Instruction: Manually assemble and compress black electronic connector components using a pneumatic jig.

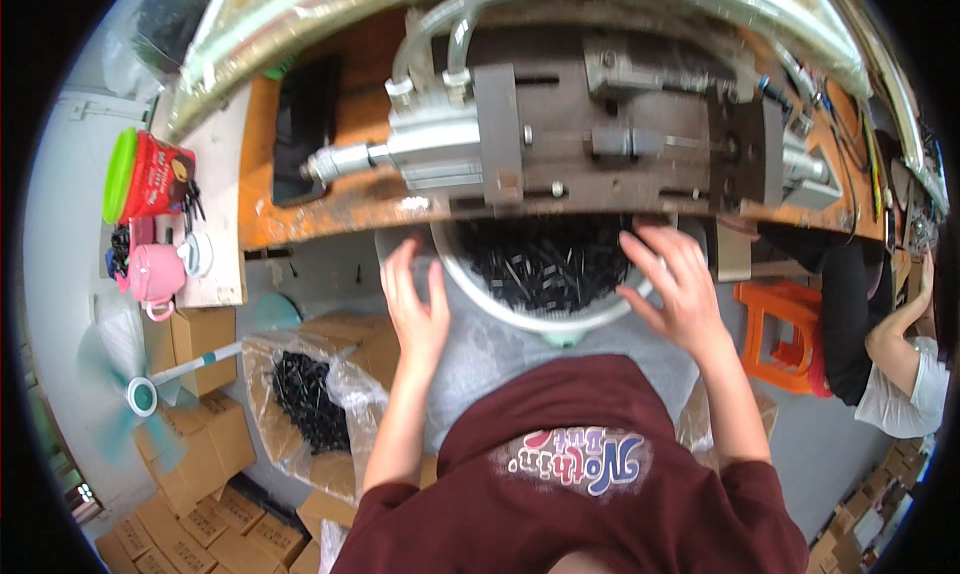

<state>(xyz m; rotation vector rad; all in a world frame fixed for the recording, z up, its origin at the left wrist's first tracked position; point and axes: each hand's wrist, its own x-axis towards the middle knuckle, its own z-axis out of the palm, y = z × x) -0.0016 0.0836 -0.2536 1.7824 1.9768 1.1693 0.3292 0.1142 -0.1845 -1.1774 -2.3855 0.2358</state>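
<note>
- Head view: a white basin of small black parts sits at frame centre, under a grey machine.
- Left hand (fingers spread, gripping nothing) rests beside the basin's left rim.
- Right hand, open, touches the right rim.

Both hands open on the white basin rim: left hand, right hand. Basin full of small black parts, under the tabletop.

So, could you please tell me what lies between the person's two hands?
In the head view, a round white basin filled with small black parts lies between the left hand and the right hand, on the person's grey-covered lap.
</note>
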